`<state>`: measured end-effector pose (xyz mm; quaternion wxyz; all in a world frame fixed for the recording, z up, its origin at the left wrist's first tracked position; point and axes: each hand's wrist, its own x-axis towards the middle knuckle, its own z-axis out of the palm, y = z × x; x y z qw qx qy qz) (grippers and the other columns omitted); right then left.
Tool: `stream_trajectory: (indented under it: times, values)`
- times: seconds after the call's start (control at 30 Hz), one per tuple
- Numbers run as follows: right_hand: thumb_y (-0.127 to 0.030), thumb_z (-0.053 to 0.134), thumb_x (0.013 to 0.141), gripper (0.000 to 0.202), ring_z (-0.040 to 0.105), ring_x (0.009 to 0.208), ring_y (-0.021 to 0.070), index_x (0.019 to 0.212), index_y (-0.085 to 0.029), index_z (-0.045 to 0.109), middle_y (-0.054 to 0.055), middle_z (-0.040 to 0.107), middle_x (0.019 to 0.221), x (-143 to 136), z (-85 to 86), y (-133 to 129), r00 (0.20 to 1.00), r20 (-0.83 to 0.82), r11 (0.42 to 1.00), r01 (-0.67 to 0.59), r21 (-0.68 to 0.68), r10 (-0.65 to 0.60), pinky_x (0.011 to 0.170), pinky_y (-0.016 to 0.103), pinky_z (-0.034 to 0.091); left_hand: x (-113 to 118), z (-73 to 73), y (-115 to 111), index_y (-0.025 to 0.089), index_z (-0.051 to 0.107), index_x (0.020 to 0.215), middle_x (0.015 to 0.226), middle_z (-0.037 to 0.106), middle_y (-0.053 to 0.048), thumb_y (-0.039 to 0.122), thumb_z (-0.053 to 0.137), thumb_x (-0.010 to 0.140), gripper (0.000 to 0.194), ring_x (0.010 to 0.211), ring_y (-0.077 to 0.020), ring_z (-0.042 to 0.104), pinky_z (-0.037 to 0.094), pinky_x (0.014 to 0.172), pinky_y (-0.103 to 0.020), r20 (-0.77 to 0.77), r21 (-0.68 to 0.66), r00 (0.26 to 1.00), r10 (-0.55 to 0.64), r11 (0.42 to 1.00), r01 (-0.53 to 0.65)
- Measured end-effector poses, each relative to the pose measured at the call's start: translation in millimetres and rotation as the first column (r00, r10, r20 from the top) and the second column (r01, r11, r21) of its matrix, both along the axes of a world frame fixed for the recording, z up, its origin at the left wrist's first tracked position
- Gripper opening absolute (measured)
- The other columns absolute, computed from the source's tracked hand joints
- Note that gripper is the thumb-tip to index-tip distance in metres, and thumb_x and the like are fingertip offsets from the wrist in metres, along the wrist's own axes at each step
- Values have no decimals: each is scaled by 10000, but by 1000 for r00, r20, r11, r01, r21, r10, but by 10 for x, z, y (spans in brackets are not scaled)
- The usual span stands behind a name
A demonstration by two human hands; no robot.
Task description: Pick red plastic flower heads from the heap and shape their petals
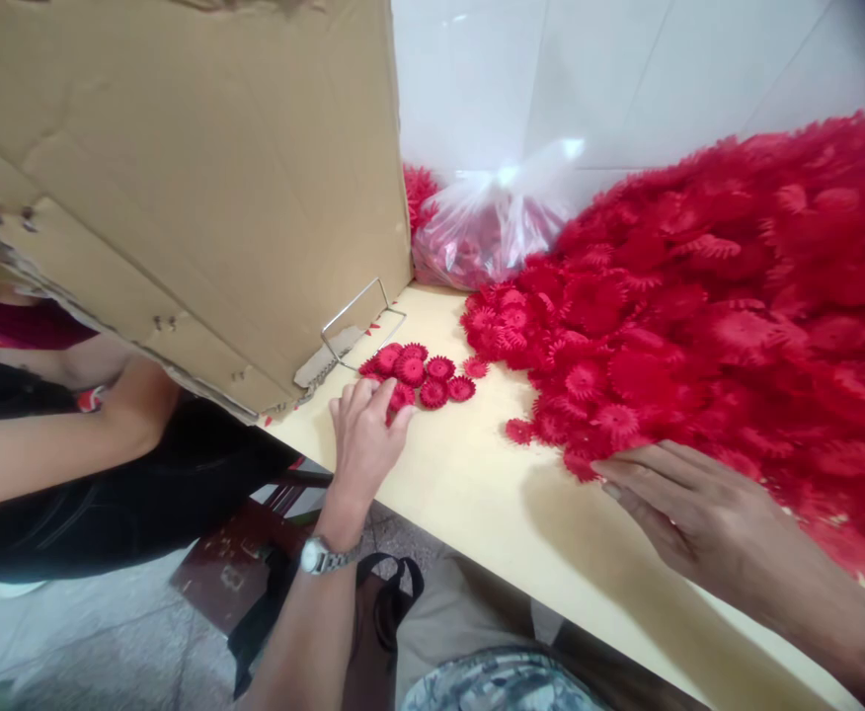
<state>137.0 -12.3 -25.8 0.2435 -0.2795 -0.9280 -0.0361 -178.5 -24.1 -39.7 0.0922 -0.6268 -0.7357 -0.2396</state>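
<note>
My left hand, with a metal-band wristwatch, rests over a small group of red flower-shaped discs. Its thumb and index finger close around one red flower piece at the near side of that group. At the front edge of a large heap of red flower pieces, my right hand has its thumb and fingertips pinched together. A red flower piece touches those fingertips; the hand hides part of the heap behind it.
A tall cardboard sheet stands at the left, with a bent wire frame at its foot. A clear plastic bag of red pieces leans against the white wall. Another person's arm shows beyond the cardboard. The pale table's front edge runs diagonally.
</note>
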Motion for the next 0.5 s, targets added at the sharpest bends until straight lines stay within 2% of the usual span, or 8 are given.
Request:
stream_trajectory:
  times: [0.07,0.13,0.17,0.2,0.27,0.33,0.4,0.5]
  values:
    - [-143,484,877,159,607,777,206,952,-146,625,83,660,874,8,-26,-8,1000,0,1000,-1,-7,1,659,346,535,-18,18,-61,151,649,1082,983,606,-99,296,614,769,347,993,-262,517,394,897,-417,242,95,968,-62,995,40]
    - [-141,496,871,157,612,802,212,967,-159,619,82,666,893,-13,-32,-29,1000,-21,999,-3,-32,3,668,345,535,37,54,-137,168,651,1073,964,605,-72,289,654,732,362,927,-215,543,425,859,-365,605,176,779,-164,982,70]
    - [-138,503,867,156,614,803,210,970,-163,618,81,669,897,-40,-22,-47,999,-47,998,-8,-57,5,667,341,533,100,74,-178,178,649,1070,947,608,-57,290,672,713,375,867,-186,555,443,816,-336,779,200,591,-208,976,81]
    - [-134,506,864,159,618,795,203,972,-165,619,79,672,893,-78,0,-69,996,-84,996,-13,-93,5,660,329,532,184,94,-220,183,646,1065,916,616,-44,288,685,699,382,804,-160,563,454,771,-310,911,211,342,-231,973,94]
    - [-137,503,867,156,626,752,175,955,-162,629,72,679,854,-183,72,-124,982,-186,980,-22,-200,-16,634,289,526,399,124,-302,162,644,1040,869,637,-44,289,702,670,396,727,-137,576,463,700,-277,973,210,-133,-190,964,161]
    - [-169,497,878,154,631,708,144,918,-162,645,58,683,805,-299,159,-177,954,-289,932,-28,-361,-84,597,240,514,636,135,-377,142,622,1025,816,655,-52,275,702,664,393,674,-144,604,471,654,-274,907,207,-413,-87,944,256]
    - [-234,503,883,166,639,713,133,902,-172,656,46,684,803,-382,222,-212,913,-354,822,-39,-568,-201,584,215,505,848,123,-435,153,579,1038,777,678,-58,265,696,675,398,638,-161,631,479,632,-281,836,222,-549,-2,916,335]
    - [-321,527,870,208,648,743,137,926,-181,670,38,694,825,-384,238,-239,845,-414,568,-167,-806,-339,635,227,511,1084,75,-478,168,519,1087,749,697,-53,244,710,667,468,606,-170,650,490,601,-272,762,251,-642,84,876,413]
